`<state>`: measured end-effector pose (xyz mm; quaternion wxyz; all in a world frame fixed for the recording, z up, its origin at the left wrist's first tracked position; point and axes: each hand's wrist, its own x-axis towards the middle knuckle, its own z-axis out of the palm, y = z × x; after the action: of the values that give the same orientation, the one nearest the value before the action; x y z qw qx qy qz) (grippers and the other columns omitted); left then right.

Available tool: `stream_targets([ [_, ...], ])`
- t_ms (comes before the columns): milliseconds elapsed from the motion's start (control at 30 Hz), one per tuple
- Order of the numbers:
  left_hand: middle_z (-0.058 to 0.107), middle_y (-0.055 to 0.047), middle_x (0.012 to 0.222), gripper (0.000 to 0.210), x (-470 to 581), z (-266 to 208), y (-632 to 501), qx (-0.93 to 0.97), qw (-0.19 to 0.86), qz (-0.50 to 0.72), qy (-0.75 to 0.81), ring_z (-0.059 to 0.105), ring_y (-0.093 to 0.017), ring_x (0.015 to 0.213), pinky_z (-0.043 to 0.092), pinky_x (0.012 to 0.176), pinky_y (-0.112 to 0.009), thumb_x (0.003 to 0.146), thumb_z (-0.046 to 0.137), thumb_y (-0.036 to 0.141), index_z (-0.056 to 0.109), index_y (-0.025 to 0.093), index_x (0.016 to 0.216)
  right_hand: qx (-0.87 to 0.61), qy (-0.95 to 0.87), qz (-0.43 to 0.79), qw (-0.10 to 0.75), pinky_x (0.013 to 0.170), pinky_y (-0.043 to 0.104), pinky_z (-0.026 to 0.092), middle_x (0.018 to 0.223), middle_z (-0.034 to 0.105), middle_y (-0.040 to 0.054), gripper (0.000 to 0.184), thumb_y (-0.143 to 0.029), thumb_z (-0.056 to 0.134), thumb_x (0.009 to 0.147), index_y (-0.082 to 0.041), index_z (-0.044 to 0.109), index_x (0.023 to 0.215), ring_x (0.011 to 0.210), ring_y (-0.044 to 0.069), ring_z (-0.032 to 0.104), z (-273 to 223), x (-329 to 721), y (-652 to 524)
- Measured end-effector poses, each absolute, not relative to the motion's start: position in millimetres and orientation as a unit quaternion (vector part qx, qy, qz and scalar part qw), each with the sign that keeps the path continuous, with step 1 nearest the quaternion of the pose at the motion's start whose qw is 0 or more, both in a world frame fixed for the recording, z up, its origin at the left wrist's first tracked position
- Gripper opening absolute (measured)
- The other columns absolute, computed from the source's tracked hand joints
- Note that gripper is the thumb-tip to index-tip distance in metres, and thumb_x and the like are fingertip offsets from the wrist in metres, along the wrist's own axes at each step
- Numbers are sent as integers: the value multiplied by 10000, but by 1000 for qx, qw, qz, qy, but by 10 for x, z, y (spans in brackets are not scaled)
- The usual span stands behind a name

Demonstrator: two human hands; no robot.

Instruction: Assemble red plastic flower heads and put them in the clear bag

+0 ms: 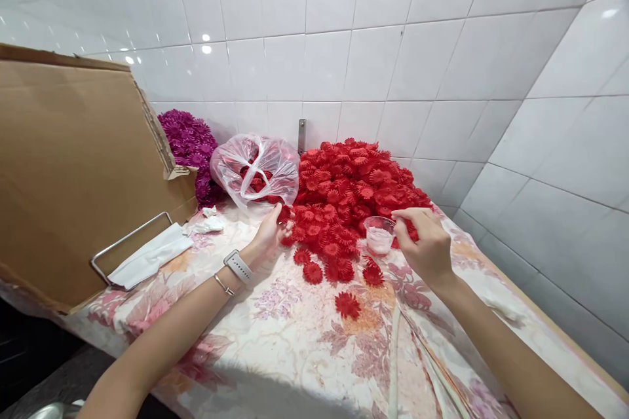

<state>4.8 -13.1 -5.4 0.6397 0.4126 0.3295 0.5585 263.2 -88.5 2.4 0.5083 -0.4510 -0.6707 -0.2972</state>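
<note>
My left hand (271,234), with a watch and a bracelet at its wrist, is closed on a red artificial flower (284,214) at the near left edge of a large heap of red flowers (356,180). Over the right side of a small clear plastic cup (380,236) is my right hand (426,242), its thumb and forefinger pinched together. Whatever sits between those fingers is too small to make out. Whitish matter shows inside the cup. A few red flowers lie loose in front of the heap, the nearest one (348,305) on its own.
A cardboard box (73,163) stands at the left, beside a wire frame with white paper (150,255). Behind are purple flowers (184,141) and a clear plastic bag (233,167) of red ones. Pale strips (394,360) lie on the floral tablecloth (289,353). Tiled walls close the back and right.
</note>
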Motion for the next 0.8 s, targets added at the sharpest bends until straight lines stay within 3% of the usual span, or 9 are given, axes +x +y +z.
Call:
stream_targets([
  [67, 558, 12, 747, 101, 47, -56, -131, 421, 647, 550, 318, 512, -46, 509, 429, 481, -156, 820, 467, 199, 543, 183, 884, -464, -659, -297, 512, 681, 352, 459, 697, 627, 53, 145, -120, 442, 793, -188, 569, 790, 702, 206, 578, 10, 2710, -860],
  [133, 540, 18, 719, 86, 42, -69, -118, 427, 655, 540, 311, 508, -42, 514, 425, 480, -145, 805, 488, 179, 546, 178, 869, -474, -652, -297, 513, 676, 353, 461, 699, 627, 56, 142, -122, 443, 793, -185, 570, 787, 701, 208, 577, -7, 2766, -839],
  [267, 368, 71, 487, 217, 25, -97, -73, 423, 672, 516, 321, 337, -28, 336, 256, 313, -123, 841, 434, 292, 491, 159, 680, -484, -647, -292, 512, 666, 352, 463, 699, 624, 55, 141, -124, 445, 791, -187, 571, 780, 702, 210, 577, -39, 2813, -815],
  [400, 266, 95, 392, 341, -1, -105, -56, 421, 674, 505, 337, 196, -20, 263, 119, 268, -129, 846, 414, 338, 393, 168, 551, -485, -651, -285, 509, 666, 354, 463, 704, 622, 49, 144, -124, 446, 787, -197, 570, 780, 701, 210, 576, -64, 2800, -812],
  [667, 332, 58, 398, 420, -21, -106, -47, 410, 704, 494, 305, 302, -37, 299, 239, 299, -148, 828, 377, 422, 336, 181, 487, -483, -656, -288, 503, 672, 357, 465, 698, 617, 49, 149, -119, 444, 792, -201, 569, 786, 708, 214, 577, -57, 2777, -832],
  [800, 276, 63, 335, 450, -29, -101, -30, 404, 715, 473, 319, 238, -34, 256, 170, 265, -150, 841, 381, 350, 272, 188, 435, -478, -659, -292, 501, 663, 356, 466, 702, 620, 53, 145, -120, 444, 791, -196, 567, 784, 706, 215, 577, -58, 2775, -831],
])
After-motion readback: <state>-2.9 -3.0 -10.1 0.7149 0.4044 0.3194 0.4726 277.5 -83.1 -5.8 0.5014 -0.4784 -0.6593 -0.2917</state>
